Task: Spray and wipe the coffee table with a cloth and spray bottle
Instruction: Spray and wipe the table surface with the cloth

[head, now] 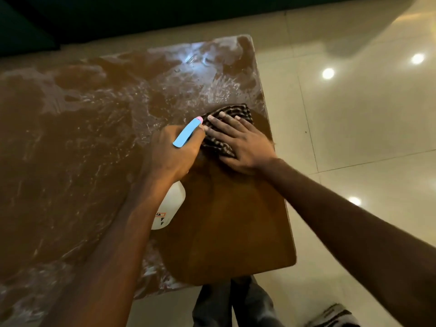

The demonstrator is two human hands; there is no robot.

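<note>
Wipe is partway, maybe a quarter done by my read. The near-right strip of the desk (231, 223) looks clean and matte, no streaks. Everything left of that and the far end is smeared with whitish spray film (99, 107), so the spraying looks largely done and most of the wiping is left.

Right hand (238, 140) is flat on the checked cloth (226, 128), fingers (221, 119) spread and pressing, not pinching. The cloth sits at the far edge of the clean strip, close to the desk's right edge, right on the clean/film boundary.

Left hand (172, 154) is closed around the neck of the spray bottle (169, 206); blue trigger head (187, 133) points away toward the far end, white body hangs back toward the near side over the desk. Can't tell if a finger is actually on the trigger.

Obstructions: desk carries nothing else that I can see. The bottle hand is just beside the cloth hand, touching or nearly so, and sits in the path of any leftward stroke, so it likely has to move off. Cloth is near the right edge and could slide off onto the tiled floor (354, 114). Person's legs (236, 303) at the near end, striped fabric (335, 315) on the floor bottom right, too cropped to identify.
</note>
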